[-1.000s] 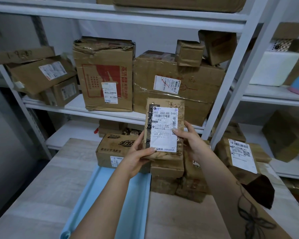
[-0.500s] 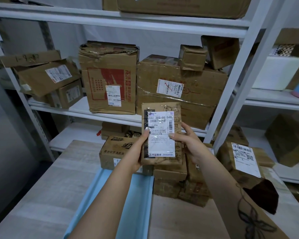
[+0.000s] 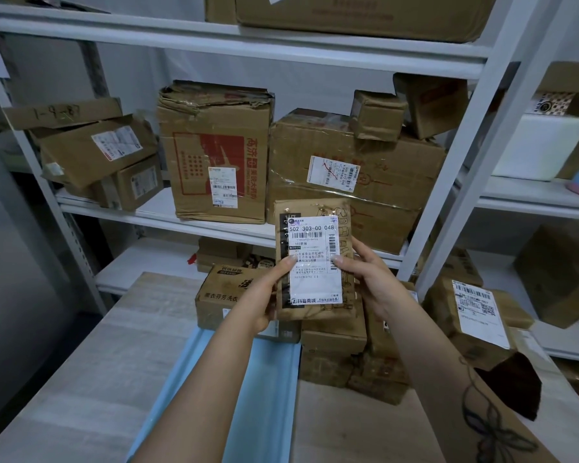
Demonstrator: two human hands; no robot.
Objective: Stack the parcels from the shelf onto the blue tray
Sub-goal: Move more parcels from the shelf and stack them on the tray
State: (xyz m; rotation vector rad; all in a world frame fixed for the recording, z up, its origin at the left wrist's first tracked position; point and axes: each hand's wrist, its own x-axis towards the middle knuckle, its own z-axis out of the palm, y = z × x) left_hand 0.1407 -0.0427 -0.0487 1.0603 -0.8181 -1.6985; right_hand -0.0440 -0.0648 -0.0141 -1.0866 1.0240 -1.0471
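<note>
I hold a small flat brown parcel [image 3: 315,259] with a white shipping label upright in front of me, above the table. My left hand [image 3: 264,295] grips its left edge and my right hand [image 3: 365,279] grips its right edge, thumbs on the label. Below lies the blue tray [image 3: 214,379], with a brown box [image 3: 228,295] at its far end. More small parcels [image 3: 335,339] are piled beside the tray on the right. The white shelf [image 3: 168,215] behind carries several cardboard boxes.
A labelled parcel [image 3: 472,319] and a dark pouch [image 3: 512,382] lie on the table's right side. A white shelf post [image 3: 455,162] rises just right of the held parcel. The wooden table [image 3: 81,379] extends left of the tray. A second shelf unit stands at right.
Both hands have lifted the labelled parcel slightly and moved it a bit farther from me, toward the shelf; the grip is the same.
</note>
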